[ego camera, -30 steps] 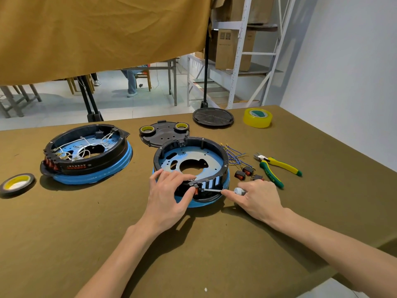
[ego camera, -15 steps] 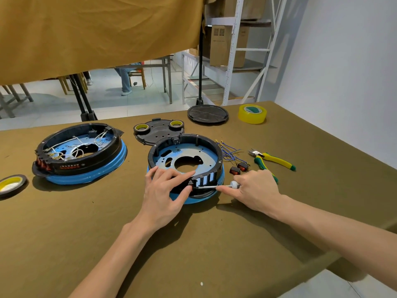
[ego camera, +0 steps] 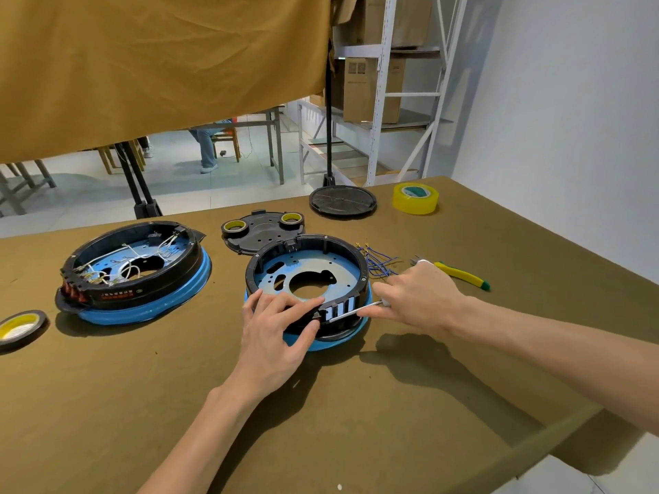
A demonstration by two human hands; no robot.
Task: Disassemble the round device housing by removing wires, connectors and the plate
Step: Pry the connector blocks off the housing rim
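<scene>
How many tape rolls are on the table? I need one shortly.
4: a clear yellow roll at the far right, two small rolls on the black plate, one at the left edge.

Housing (ego camera: 306, 276): black ring, blue base, pale blue plate (ego camera: 335, 270). Wires (ego camera: 379, 263) blue w/ yellow tips. Pliers (ego camera: 463, 275) yellow/green. Tape roll (ego camera: 415, 198) yellow. Table (ego camera: 107, 404) olive cloth. Second housing (ego camera: 132, 269): white wires, red connectors.

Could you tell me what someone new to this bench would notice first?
Mid-table, the left hand rests on the near rim of a wire-free round housing while the right hand works a screwdriver into it. A second housing, full of white wires, sits to the left; yellow tape lies far right.
</scene>
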